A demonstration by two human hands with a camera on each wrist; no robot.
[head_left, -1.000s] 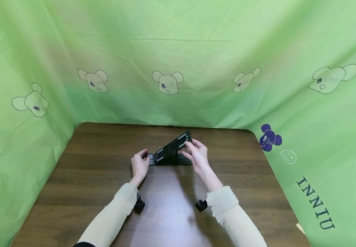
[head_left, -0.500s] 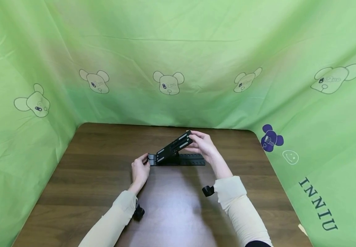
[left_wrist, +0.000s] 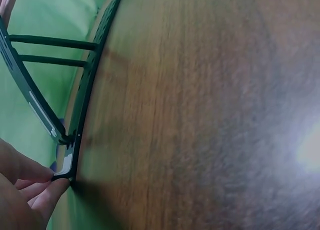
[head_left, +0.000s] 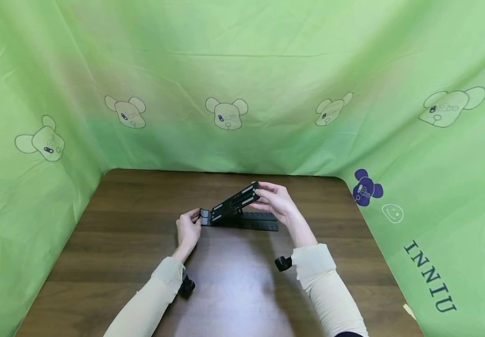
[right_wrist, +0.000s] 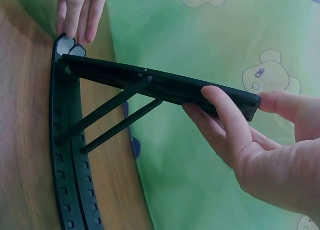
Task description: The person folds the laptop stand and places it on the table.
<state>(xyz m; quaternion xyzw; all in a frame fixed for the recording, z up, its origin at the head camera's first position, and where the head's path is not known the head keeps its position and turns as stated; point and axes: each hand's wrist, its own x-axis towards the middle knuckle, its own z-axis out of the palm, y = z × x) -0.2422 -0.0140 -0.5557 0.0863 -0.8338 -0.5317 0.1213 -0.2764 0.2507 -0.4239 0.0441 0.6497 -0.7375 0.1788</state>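
Observation:
A black folding laptop stand [head_left: 235, 203] lies in the middle of the table, its upper plate tilted up to the right over a notched base [right_wrist: 72, 170]. Two thin struts [right_wrist: 107, 108] join plate and base. My left hand [head_left: 189, 231] pinches the grey-padded lip at the stand's left end; in the left wrist view its fingertips [left_wrist: 52, 190] are right at that corner. With thumb and fingers, my right hand [head_left: 278, 204] grips the raised end of the plate. The base's right end shows its two rails slightly apart.
The brown wooden table [head_left: 141, 196] ends at a green curtain [head_left: 175, 140] printed with bear heads, which rises at the back and both sides. A small camera [head_left: 283, 263] juts inward from the right wrist, another camera [head_left: 186, 286] from the left.
My right hand has shifted right along the plate to its raised end, uncovering the base's right part. The base rails have spread slightly at the right. My left hand stays at the lip.

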